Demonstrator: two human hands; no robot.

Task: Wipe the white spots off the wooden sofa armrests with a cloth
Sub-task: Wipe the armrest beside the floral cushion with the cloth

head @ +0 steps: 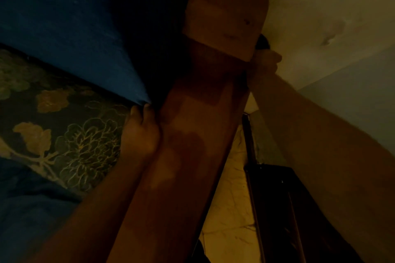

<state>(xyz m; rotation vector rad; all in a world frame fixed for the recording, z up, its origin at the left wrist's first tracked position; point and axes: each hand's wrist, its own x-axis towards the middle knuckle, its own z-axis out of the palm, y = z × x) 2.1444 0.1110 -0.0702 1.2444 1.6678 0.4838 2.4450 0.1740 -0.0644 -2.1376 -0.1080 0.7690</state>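
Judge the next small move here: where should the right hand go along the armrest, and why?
Probably draw the right hand back along the outer edge of the wooden armrest, wiping as it goes. It grips something dark at the far end beside the wall. The left hand rests by the cushion.

I see the wooden armrest (pixel 192 134) hemmed in: blue cushion (pixel 64 28) tight on its left, wall (pixel 331 6) close at upper right, floor gap lower right.

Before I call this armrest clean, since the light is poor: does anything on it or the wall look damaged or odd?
The wall beside the armrest shows dents and patchy marks. The armrest carries uneven lighter and darker patches; white spots cannot be told in this dimness.
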